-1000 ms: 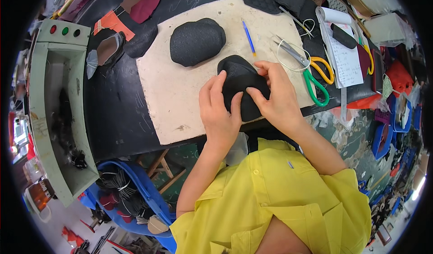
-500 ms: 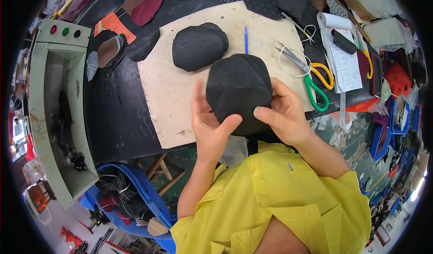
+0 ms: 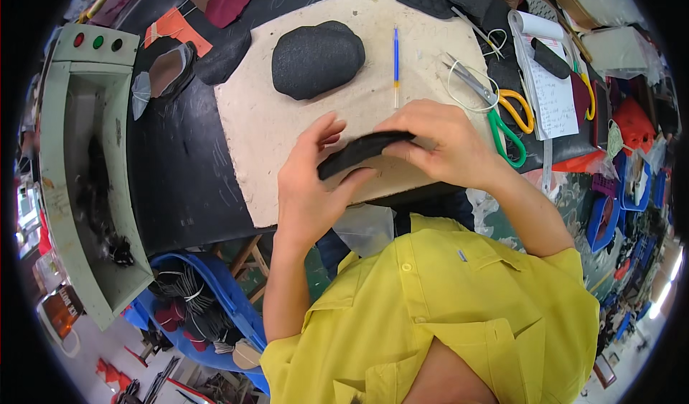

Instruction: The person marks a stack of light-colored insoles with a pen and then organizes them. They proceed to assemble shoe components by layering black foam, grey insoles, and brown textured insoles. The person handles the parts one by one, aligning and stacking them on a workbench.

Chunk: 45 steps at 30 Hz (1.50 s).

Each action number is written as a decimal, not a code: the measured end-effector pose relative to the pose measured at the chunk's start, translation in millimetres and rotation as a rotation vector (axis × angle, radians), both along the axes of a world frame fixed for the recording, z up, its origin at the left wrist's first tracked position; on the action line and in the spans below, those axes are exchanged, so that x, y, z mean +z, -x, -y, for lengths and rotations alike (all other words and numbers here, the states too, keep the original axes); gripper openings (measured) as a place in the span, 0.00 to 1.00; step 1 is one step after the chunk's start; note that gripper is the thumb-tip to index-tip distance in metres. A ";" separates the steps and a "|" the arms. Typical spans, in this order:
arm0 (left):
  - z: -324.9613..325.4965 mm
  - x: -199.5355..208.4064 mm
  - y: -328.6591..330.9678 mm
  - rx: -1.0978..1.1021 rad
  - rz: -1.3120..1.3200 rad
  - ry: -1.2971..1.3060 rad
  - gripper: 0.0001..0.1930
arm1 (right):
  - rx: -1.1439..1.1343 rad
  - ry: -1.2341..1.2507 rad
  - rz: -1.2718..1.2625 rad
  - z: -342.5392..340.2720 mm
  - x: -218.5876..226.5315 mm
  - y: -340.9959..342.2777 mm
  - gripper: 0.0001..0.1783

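Between my two hands is a small stack of black fabric pieces [image 3: 359, 152], turned edge-on above the near part of the pale board [image 3: 251, 152]. My left hand [image 3: 310, 170] grips its left end, thumb on the near side and fingers beyond. My right hand [image 3: 441, 142] is closed around the right end, thumb underneath and fingers over the top. Farther back on the board lies a rounded pile of similar black pieces [image 3: 318, 59]. A blue pen [image 3: 395, 59] rests to the right of that pile.
Scissors with orange and green handles [image 3: 507, 124] lie at the board's right edge, beside a notepad [image 3: 549, 81]. A grey-green metal trough [image 3: 97, 174] stands left. Below it, a blue bin [image 3: 237, 310] holds bundled pieces. Burgundy and orange scraps [image 3: 231, 3] lie at back left.
The black pieces in my hands have tipped from face-up to edge-on and come down toward me. My right hand has moved over their far edge. The pen's lower part is now uncovered.
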State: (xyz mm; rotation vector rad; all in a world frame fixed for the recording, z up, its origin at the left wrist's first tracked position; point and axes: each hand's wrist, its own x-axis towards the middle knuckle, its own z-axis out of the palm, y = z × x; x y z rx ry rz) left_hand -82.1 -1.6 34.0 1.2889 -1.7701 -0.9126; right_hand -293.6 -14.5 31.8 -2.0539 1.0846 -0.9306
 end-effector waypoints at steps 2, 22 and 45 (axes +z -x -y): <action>-7.6 -5.4 -1.7 0.104 -0.125 -0.128 0.17 | -0.098 -0.129 0.138 -3.3 -3.4 -1.6 0.13; -0.9 -9.0 -35.3 0.188 -0.521 -0.682 0.22 | -0.054 -0.475 0.182 22.9 -20.9 -39.6 0.12; 68.9 -4.9 -12.5 0.169 -0.325 -0.056 0.17 | -0.187 -0.237 0.077 76.7 21.7 -36.9 0.17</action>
